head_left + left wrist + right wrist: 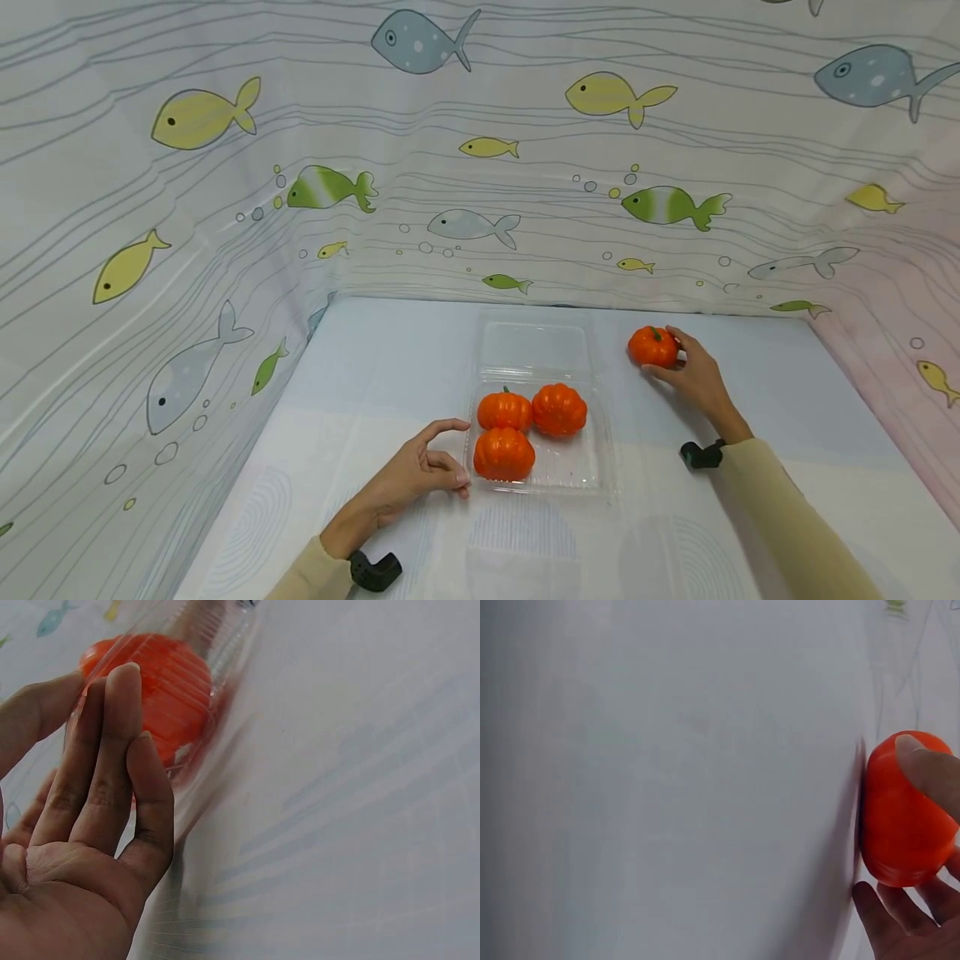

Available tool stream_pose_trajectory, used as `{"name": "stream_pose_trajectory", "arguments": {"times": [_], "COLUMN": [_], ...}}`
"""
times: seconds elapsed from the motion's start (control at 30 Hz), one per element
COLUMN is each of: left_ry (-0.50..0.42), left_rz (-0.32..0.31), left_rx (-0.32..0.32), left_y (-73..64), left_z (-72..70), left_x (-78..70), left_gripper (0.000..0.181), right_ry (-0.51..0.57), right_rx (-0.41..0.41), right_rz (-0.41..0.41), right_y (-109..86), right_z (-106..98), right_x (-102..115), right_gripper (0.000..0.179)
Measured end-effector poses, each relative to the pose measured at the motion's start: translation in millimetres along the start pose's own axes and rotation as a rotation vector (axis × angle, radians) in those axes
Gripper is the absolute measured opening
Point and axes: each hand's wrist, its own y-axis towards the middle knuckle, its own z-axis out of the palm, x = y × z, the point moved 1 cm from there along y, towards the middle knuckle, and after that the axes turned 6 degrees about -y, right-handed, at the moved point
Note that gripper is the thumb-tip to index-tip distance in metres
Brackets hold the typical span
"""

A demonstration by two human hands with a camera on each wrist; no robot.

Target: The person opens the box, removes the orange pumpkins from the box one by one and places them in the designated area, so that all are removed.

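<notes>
Three small orange pumpkins share a clear plastic box (570,468) on a pale table (390,367) backed by fish-print cloth (547,179), 12 o'clock being the side away from the person. The first pumpkin (505,412) sits at 10 o'clock in the box, the second pumpkin (504,455) at 8 and the third pumpkin (559,410) at 1, while the lid (535,346) lies folded back at 12. The box's wall at 3 o'clock stands between them and a fourth pumpkin (651,347), out at 2 o'clock from the box, on or just above the table. Its green stem (656,333) points up, leaning toward 11 o'clock; the squat body runs widest from 9 to 3. The right hand (699,379) pinches this pumpkin between thumb and fingers, its arm in a beige sleeve (795,517) reaching from 5 o'clock toward 11. The left hand (408,477), arm angled from 7 o'clock toward 1, has its fingers loosely spread at the box's 9 o'clock wall; whether they touch it cannot be told. A black device (375,572) is worn at the left wrist, another at the right.
</notes>
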Motion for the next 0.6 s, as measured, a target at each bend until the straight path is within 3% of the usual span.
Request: {"name": "stream_pose_trajectory", "arguments": {"times": [0.33, 0.6], "left_ry": [0.001, 0.002], "left_rz": [-0.007, -0.007], "left_rx": [-0.012, -0.015], "left_y": [-1.2, -0.5], "left_z": [0.2, -0.1], "left_x": [0.7, 0.7], "left_gripper": [0.080, 0.080], "right_ry": [-0.024, -0.068], "right_rx": [0.001, -0.055], "right_rz": [-0.037, -0.067], "right_y": [-2.1, -13.2], "right_z": [-6, -18], "right_x": [2, 26], "right_gripper": [0.097, 0.087]}}
